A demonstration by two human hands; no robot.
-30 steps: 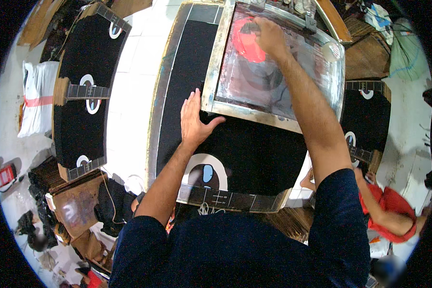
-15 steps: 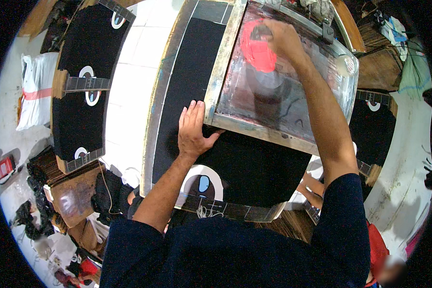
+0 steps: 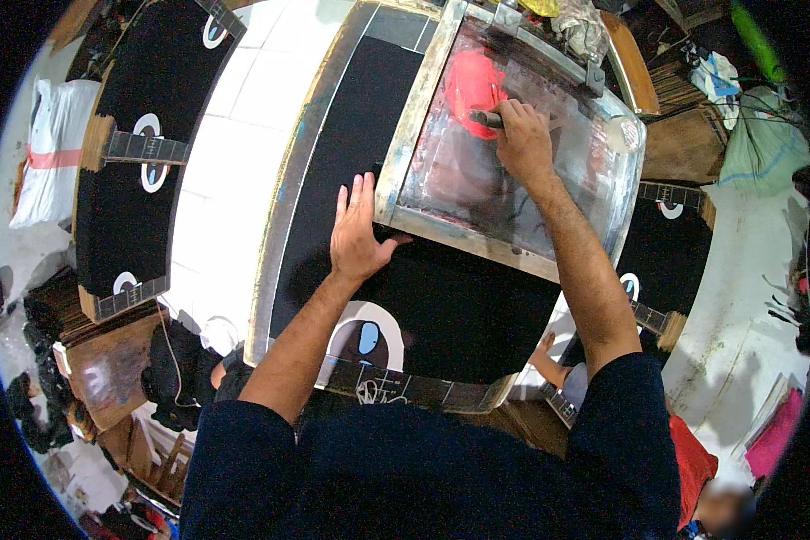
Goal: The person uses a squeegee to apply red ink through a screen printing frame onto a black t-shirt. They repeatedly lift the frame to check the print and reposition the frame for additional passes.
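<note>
My right hand (image 3: 525,144) grips a dark squeegee (image 3: 484,119) over a screen frame (image 3: 392,180), whose mesh carries a patch of bright red ink (image 3: 471,85). My left hand (image 3: 358,236) lies with fingers spread on black fabric (image 3: 456,318) beside the frame's lower left corner, its thumb by the frame's edge. A printed white eye shape with a pale blue oval (image 3: 368,337) shows on the fabric near me. The fabric lies on a long board (image 3: 288,220) with marked edge strips.
Boards with black printed fabric lie left (image 3: 126,229) and right (image 3: 670,256). A white bundle (image 3: 49,153), green sack (image 3: 749,157) and cardboard stacks (image 3: 99,378) lie around. Other people's arms (image 3: 553,364) and red clothing (image 3: 691,463) show at the lower right.
My right hand and squeegee have moved down from the upper part of the red ink to its lower edge. My left hand remains spread beside the frame. The view has shifted.
</note>
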